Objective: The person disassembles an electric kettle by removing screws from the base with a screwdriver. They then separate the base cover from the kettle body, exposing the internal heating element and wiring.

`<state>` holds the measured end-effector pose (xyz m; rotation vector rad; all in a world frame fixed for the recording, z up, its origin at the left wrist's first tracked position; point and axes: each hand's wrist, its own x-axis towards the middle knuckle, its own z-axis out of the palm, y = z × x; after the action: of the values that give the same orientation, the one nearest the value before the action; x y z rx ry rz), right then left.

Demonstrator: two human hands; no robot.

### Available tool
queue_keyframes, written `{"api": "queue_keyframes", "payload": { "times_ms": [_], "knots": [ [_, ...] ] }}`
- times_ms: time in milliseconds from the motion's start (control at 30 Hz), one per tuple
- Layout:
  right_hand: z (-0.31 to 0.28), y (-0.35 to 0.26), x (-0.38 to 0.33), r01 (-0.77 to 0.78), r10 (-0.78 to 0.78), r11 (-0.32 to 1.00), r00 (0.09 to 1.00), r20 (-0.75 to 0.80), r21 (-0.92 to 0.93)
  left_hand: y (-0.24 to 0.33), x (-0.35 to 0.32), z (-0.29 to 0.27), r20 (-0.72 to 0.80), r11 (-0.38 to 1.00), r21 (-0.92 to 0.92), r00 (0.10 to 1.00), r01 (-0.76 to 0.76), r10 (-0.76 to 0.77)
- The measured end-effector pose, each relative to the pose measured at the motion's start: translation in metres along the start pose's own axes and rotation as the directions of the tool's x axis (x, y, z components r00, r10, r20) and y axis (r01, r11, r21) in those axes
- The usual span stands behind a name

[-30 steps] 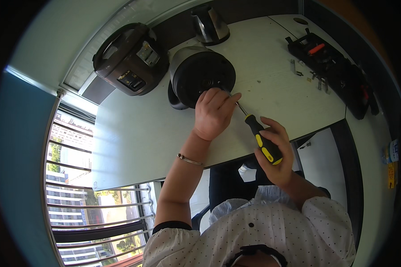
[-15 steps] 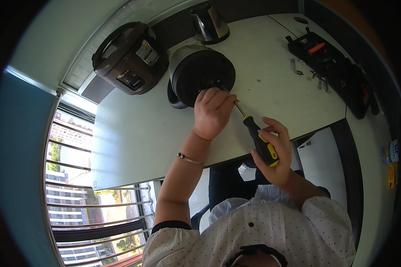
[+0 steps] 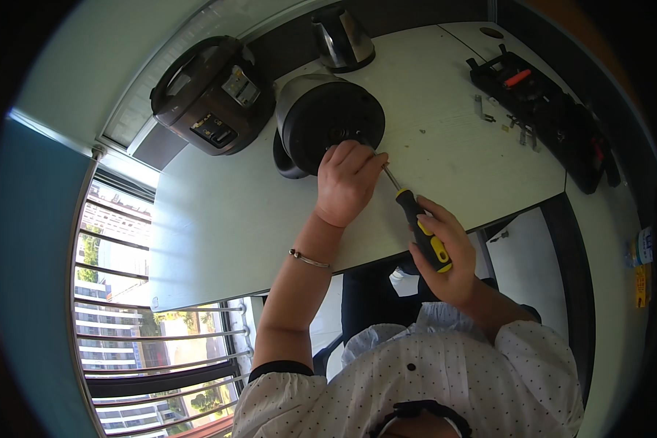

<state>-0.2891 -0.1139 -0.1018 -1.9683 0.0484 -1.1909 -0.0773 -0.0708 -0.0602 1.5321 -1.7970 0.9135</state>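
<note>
A right hand point(image 3: 445, 252) grips a yellow-and-black screwdriver point(image 3: 420, 228) over the white table's point(image 3: 219, 219) near edge, its steel tip beneath the left hand point(image 3: 345, 182) steadying a round black appliance base point(image 3: 330, 124) farther back.

Strong daylight is coming from the window point(image 3: 124, 306) left of the white table point(image 3: 219, 219), making the tabletop glare. The fisheye lens is bending the table edges, and a black rim is surrounding everything. The focus is staying sharp.
</note>
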Motion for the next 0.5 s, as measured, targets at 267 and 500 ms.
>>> {"api": "queue_keyframes", "payload": {
  "times_ms": [267, 500],
  "knots": [
    [0.0003, 0.0, 0.0, 0.007, -0.006, 1.0, 0.998, -0.066, 0.011, 0.0028, 0.0009, -0.0009, -0.022, 0.999, 0.053, 1.0, -0.005, 0.006],
    [0.0035, -0.0009, -0.0002, -0.037, 0.036, 0.999, 0.995, -0.095, -0.008, 0.0006, -0.0029, 0.0024, -0.045, 0.998, 0.052, 0.999, 0.03, -0.027]
  ]
}}
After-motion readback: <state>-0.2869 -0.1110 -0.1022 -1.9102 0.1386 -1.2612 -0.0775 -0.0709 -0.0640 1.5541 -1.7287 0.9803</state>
